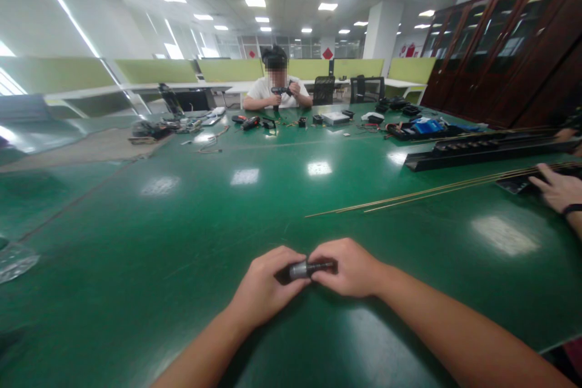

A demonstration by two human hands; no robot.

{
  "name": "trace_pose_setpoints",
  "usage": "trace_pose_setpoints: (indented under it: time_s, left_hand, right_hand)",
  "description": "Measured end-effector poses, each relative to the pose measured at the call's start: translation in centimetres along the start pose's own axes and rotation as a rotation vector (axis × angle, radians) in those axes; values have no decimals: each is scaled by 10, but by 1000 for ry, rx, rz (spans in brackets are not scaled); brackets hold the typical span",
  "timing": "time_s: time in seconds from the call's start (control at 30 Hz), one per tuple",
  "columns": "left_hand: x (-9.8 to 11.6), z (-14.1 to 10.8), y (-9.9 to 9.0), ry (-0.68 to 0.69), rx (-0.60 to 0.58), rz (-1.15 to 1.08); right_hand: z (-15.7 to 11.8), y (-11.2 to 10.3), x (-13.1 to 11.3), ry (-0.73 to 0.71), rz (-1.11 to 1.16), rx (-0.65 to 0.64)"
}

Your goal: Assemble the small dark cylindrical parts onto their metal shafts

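Observation:
Close to me above the green table, my left hand (pixel 268 282) and my right hand (pixel 348 268) meet on a short dark cylinder (pixel 299 270) with a silver-grey band. It lies sideways between them. The left fingers are closed round its left end, while the right thumb and fingers pinch its thinner dark right part. My hands cover much of it, so its exact kind cannot be made out.
Long thin brass-coloured rods (pixel 400 196) cross the green table (pixel 218 218) near another person's hand (pixel 557 188). Beyond them lies a black channel (pixel 454 156). A person (pixel 278 88) opposite holds a power drill. Tools and parts line the far side; clear plastic (pixel 16 259) lies left.

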State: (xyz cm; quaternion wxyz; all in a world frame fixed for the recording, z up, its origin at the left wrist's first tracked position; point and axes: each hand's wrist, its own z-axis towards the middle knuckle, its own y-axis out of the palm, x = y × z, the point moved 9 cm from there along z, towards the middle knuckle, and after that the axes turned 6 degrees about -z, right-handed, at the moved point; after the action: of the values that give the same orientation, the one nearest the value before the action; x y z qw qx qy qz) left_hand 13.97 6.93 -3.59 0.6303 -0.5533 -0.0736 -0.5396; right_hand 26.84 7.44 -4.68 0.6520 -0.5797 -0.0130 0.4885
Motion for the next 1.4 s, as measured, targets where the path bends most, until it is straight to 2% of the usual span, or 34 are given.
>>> trace_pose_setpoints:
  time_s: [0.37, 1.13, 1.4]
  left_hand:
    - [6, -2, -2, -12, 63, 28]
    - [5, -1, -2, -24, 59, 21]
    - [5, -1, -3, -14, 63, 19]
  right_hand:
    - [0, 4, 6, 14, 45, 4]
    - [1, 2, 4, -1, 31, -13]
    - [-1, 3, 9, 69, 57, -31]
